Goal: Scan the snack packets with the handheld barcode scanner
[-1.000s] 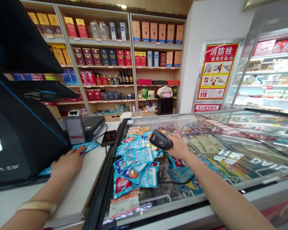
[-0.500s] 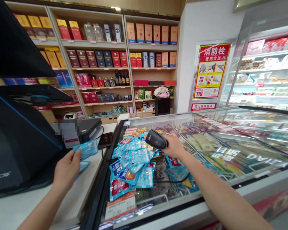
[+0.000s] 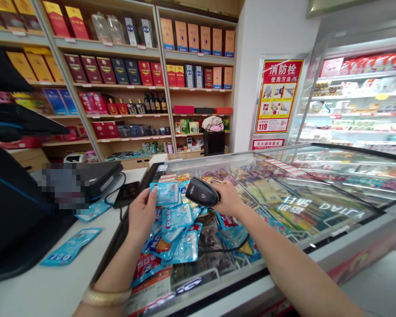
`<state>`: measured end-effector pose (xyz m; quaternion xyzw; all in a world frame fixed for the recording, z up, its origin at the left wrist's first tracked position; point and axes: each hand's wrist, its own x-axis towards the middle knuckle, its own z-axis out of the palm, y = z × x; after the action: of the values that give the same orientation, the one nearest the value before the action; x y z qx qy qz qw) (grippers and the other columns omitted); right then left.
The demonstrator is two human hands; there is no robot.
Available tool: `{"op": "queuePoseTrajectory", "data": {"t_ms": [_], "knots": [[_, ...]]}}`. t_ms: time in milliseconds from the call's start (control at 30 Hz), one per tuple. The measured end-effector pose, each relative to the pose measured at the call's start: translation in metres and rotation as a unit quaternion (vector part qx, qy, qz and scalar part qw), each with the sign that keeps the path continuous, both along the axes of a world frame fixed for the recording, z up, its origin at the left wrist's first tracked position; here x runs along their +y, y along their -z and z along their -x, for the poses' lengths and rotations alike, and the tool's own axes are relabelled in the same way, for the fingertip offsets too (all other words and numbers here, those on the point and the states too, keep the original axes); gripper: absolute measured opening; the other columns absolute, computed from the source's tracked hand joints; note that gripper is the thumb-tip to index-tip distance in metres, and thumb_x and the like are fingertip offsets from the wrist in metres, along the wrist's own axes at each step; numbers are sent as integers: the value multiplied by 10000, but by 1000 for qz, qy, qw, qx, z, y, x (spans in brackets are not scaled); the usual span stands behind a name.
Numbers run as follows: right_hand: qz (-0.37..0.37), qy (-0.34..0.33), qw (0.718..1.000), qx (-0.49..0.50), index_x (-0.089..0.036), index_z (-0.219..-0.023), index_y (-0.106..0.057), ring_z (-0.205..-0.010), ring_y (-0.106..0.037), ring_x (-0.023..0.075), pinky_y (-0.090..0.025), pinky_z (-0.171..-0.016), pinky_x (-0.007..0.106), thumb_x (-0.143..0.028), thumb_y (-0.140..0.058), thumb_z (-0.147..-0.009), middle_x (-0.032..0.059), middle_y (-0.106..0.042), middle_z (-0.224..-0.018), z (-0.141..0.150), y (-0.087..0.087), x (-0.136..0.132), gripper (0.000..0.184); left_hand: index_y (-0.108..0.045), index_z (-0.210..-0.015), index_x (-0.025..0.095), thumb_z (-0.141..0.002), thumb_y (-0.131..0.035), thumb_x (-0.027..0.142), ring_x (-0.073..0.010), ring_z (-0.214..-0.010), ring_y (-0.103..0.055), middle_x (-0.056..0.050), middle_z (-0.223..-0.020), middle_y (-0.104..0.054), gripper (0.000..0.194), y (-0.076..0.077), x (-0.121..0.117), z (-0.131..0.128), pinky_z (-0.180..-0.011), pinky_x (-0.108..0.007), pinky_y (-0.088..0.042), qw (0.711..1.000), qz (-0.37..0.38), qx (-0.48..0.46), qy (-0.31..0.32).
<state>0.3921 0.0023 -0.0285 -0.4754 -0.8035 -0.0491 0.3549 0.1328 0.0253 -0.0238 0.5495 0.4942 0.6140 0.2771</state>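
A shiny light-blue plastic packet (image 3: 167, 194) is pinched at one edge between the closed thumb and fingers of the left hand (image 3: 142, 216). Just right of these, a black plastic handheld scanner (image 3: 202, 192) is gripped in the curled right hand (image 3: 230, 199). Below the left fingertips, a loose heap of glossy blue packets (image 3: 186, 247) is borne by a clear glass freezer top (image 3: 226, 288); slippage could be caused by a brushing wrist.

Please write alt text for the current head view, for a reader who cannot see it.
A person's left hand holds a blue packet over a pile of packets on a glass-topped case, beside a scanner in the right hand. Two more packets lie on the counter; boxes and bottles line shelves behind.
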Motion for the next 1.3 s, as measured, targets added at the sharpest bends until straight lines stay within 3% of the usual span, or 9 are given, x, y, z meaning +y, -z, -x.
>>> {"op": "queuePoseTrajectory", "data": {"t_ms": [233, 467, 800, 967, 1067, 1167, 1300], "knots": [[12, -14, 998, -53, -225, -830, -626, -743, -612, 183, -302, -747, 296, -258, -641, -666, -3, -702, -765, 2, -4, -5, 168, -703, -993, 146, -768, -535, 662, -172, -640, -573, -16, -670, -641, 588, 10, 3, 13, -565, -251, -458, 998, -2, 59, -26], [31, -19, 997, -65, -222, -796, -606, -682, -588, 165, -309, -756, 290, -255, -626, -672, -14, -677, -709, 3, -4, -6, 130, -702, -989, 148, -739, -541, 711, -167, -633, -567, -12, -680, -645, 636, 15, 6, 19, -569, -254, -459, 999, 5, 41, -29], [25, -23, 997, -62, -222, -806, -614, -677, -582, 167, -316, -749, 289, -235, -617, -672, -10, -685, -715, 2, 0, -2, 134, -702, -1002, 149, -758, -570, 634, -173, -643, -599, -12, -676, -657, 559, 14, 5, 20, -565, -250, -475, 1000, 7, 17, -18], [15, -11, 998, -55, -222, -828, -626, -716, -599, 175, -320, -745, 283, -256, -633, -691, -3, -693, -750, 1, 0, -2, 142, -686, -1102, 157, -758, -613, 548, -198, -715, -661, -51, -864, -730, 526, 16, 6, 16, -634, -293, -537, 1000, 25, 5, -11], [15, 1, 998, -54, -216, -831, -633, -740, -614, 181, -319, -730, 281, -275, -640, -708, 9, -701, -775, -1, -1, -2, 137, -596, -1284, 172, -743, -664, 414, -226, -888, -698, -90, -1068, -730, 597, 17, 7, 11, -801, -349, -561, 999, 24, 18, 15], [19, 8, 999, -44, -216, -855, -647, -753, -630, 194, -318, -729, 287, -297, -649, -722, 16, -709, -776, -2, -1, -1, 155, -537, -1356, 164, -760, -637, 356, -250, -1132, -635, -128, -1260, -660, 634, 18, 8, 10, -1002, -401, -484, 995, -6, 92, 27], [22, 20, 999, -34, -217, -876, -658, -768, -642, 206, -322, -742, 295, -308, -659, -731, 22, -718, -777, -3, 0, 0, 171, -615, -1266, 188, -791, -556, 350, -267, -1228, -559, -113, -1315, -621, 506, 17, 7, 16, -1083, -427, -409, 971, -37, 233, -49]]}}
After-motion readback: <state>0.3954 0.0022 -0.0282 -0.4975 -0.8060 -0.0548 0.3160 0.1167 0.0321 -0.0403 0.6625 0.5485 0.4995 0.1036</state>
